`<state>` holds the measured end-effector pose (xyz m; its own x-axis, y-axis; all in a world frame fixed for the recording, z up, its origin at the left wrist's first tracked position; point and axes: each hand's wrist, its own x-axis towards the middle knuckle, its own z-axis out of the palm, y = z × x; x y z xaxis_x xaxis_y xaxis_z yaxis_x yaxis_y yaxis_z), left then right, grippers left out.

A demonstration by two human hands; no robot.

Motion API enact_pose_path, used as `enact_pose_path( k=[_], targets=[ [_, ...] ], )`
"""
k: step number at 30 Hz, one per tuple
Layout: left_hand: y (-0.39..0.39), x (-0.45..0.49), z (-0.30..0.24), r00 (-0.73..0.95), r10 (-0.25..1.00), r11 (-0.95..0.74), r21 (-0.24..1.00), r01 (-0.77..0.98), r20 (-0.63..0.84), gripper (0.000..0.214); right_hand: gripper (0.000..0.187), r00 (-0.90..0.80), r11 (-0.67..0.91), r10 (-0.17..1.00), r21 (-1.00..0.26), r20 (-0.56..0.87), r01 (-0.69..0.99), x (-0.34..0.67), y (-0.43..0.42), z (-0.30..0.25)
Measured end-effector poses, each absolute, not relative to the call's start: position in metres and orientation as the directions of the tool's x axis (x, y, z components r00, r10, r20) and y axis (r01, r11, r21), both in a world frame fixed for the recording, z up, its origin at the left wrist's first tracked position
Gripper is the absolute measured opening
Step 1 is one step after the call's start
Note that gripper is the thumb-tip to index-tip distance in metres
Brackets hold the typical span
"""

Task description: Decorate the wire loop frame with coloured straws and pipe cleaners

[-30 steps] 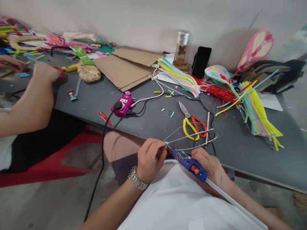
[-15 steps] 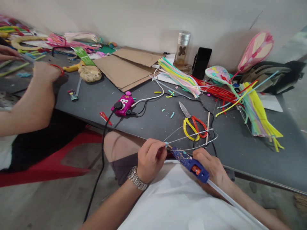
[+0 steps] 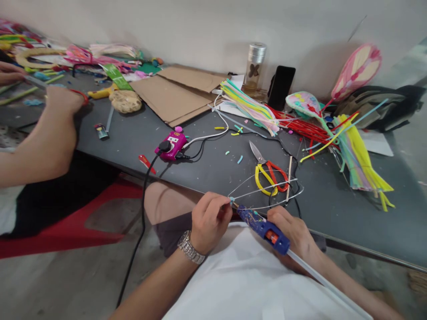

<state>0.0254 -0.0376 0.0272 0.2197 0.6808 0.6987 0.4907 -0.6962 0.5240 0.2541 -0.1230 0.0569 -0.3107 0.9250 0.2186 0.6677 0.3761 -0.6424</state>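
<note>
My left hand (image 3: 210, 220) pinches the pointed end of a thin wire frame (image 3: 267, 192) that lies over the front edge of the dark grey table (image 3: 333, 209). My right hand (image 3: 295, 233) grips a blue glue gun (image 3: 263, 229), a clear glue stick trailing from its back; its nozzle touches the wire right at my left fingertips. A silver watch sits on my left wrist. Yellow and red scissors (image 3: 268, 171) rest just beyond the wire frame.
A pink power strip (image 3: 171, 144) with black and white cables lies mid-table. Cardboard (image 3: 173, 91), a glass bottle (image 3: 253, 66), a black phone (image 3: 280, 86) and bundles of coloured pipe cleaners (image 3: 350, 146) fill the back. Another person's arm (image 3: 43, 133) works at the left over a red stool.
My hands and the glue gun have barely shifted. The other person's hands at the far left have moved slightly.
</note>
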Motion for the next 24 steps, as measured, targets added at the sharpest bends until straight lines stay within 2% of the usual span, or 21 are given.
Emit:
enact_pose_path(
  k=[7, 9, 12, 14, 16, 18, 21, 24],
  targets=[
    [-0.038, 0.027, 0.03, 0.202, 0.699, -0.673, 0.536, 0.51, 0.686, 0.02, 0.005, -0.307, 0.38, 0.924, -0.642, 0.229, 0.666, 0.254, -0.12, 0.059],
    [-0.038, 0.027, 0.032, 0.184, 0.715, -0.654, 0.553, 0.515, 0.674, 0.017, 0.011, -0.3, 0.403, 0.915, -0.629, 0.268, 0.665, 0.254, -0.119, 0.06],
    [-0.038, 0.028, 0.035, 0.112, 0.792, -0.562, 0.647, 0.515, 0.6, 0.011, 0.02, -0.225, 0.398, 0.915, -0.65, 0.336, 0.648, 0.255, -0.119, 0.062],
    [-0.037, 0.028, 0.037, 0.047, 0.879, -0.436, 0.761, 0.48, 0.474, 0.005, 0.019, -0.054, 0.298, 0.941, -0.744, 0.334, 0.598, 0.257, -0.122, 0.064],
    [-0.035, 0.028, 0.04, -0.001, 0.95, -0.286, 0.871, 0.4, 0.312, 0.003, 0.015, 0.168, 0.172, 0.947, -0.875, 0.273, 0.452, 0.261, -0.125, 0.069],
    [-0.033, 0.028, 0.042, -0.022, 0.985, -0.156, 0.941, 0.302, 0.171, 0.008, 0.011, 0.354, 0.11, 0.917, -0.969, 0.184, 0.219, 0.268, -0.125, 0.077],
    [-0.027, 0.027, 0.046, -0.034, 0.999, -0.025, 0.98, 0.196, 0.032, 0.013, 0.017, 0.545, 0.15, 0.835, -0.985, 0.077, -0.09, 0.293, -0.122, 0.093],
    [-0.024, 0.025, 0.046, -0.021, 0.997, 0.073, 0.989, 0.13, -0.071, 0.018, 0.014, 0.738, 0.221, 0.674, -0.942, -0.039, -0.252, 0.336, -0.121, 0.102]
  ],
)
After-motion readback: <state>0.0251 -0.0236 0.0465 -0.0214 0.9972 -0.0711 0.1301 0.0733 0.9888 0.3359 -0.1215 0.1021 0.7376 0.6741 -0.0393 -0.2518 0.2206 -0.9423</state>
